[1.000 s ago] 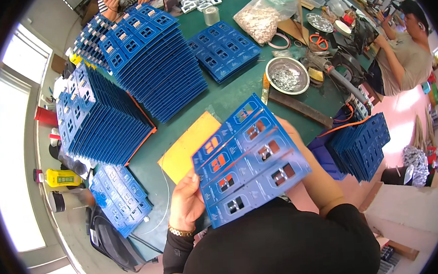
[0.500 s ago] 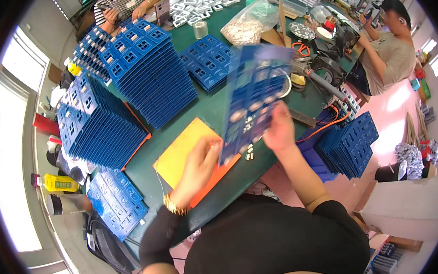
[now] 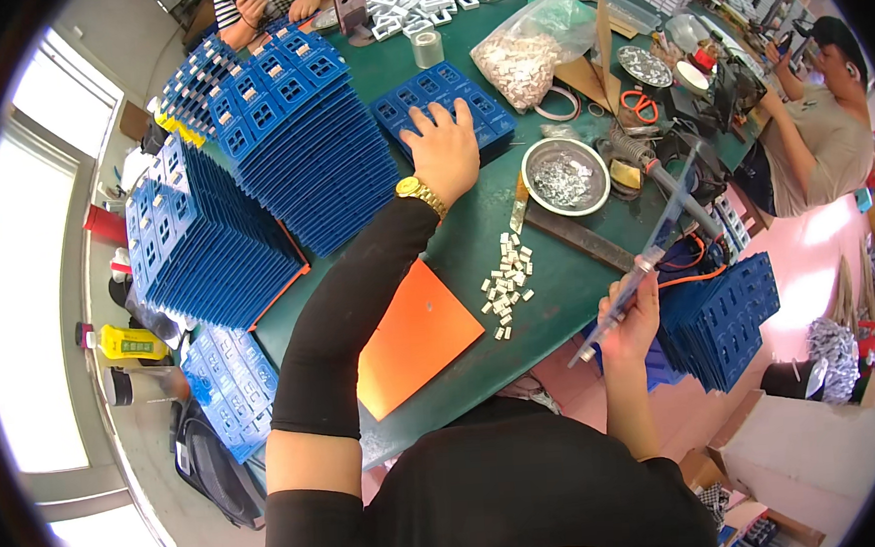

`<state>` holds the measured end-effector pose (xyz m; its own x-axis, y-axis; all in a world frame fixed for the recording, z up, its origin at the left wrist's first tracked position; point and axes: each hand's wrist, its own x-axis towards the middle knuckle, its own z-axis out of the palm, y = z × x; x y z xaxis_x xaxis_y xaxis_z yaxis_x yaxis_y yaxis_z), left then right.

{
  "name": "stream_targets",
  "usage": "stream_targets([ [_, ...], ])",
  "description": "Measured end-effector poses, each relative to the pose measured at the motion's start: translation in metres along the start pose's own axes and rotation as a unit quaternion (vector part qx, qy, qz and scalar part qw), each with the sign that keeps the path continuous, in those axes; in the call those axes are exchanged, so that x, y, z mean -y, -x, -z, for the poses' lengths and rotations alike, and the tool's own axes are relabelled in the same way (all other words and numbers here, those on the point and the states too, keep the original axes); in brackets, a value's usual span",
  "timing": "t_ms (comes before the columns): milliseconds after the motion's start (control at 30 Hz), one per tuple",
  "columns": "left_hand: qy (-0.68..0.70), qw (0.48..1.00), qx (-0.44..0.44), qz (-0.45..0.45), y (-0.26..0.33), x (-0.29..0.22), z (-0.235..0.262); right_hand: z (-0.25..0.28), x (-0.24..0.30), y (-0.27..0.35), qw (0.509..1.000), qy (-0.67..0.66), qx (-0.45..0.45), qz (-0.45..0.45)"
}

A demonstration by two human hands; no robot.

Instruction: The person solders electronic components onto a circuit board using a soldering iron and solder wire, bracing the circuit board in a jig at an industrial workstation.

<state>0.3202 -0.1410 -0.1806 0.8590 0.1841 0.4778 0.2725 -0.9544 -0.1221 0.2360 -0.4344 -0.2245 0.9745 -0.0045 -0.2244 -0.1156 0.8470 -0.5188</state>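
Spreading over the low stack of blue panels (image 3: 486, 118), fingers splayed and gripping nothing that I can see, the left hand (image 3: 444, 158) has let go of the loose panel (image 3: 666, 224), which the right hand (image 3: 633, 324) now grasps alone, nearly edge-on, off to the right. A moment ago that panel was above the small white pieces (image 3: 505, 286); they now lie uncovered on the green table (image 3: 475, 233) beside the orange sheet (image 3: 421, 335), so the work seems to be between panels

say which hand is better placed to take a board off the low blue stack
Probably the left hand: it spreads over that stack, while the right hand holds a board.
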Motion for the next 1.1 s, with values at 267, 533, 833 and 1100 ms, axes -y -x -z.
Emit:
stream_targets([
  [267, 0.057, 0.976, 0.209, -0.017, -0.018, 0.013, 0.016, -0.014, 0.005, -0.006, 0.997, 0.075, -0.01, -0.015],
  [533, -0.008, 0.983, 0.124, -0.138, -0.017, 0.015, 0.016, -0.013, 0.005, -0.009, 0.989, 0.095, 0.102, -0.042],
  [833, -0.014, 0.987, 0.094, -0.131, -0.012, 0.01, 0.01, -0.015, 0.01, -0.013, 0.989, 0.105, 0.092, -0.037],
  [1100, 0.008, 0.99, 0.049, -0.13, 0.004, 0.011, -0.01, -0.008, 0.008, -0.019, 0.99, 0.104, 0.09, -0.042],
])
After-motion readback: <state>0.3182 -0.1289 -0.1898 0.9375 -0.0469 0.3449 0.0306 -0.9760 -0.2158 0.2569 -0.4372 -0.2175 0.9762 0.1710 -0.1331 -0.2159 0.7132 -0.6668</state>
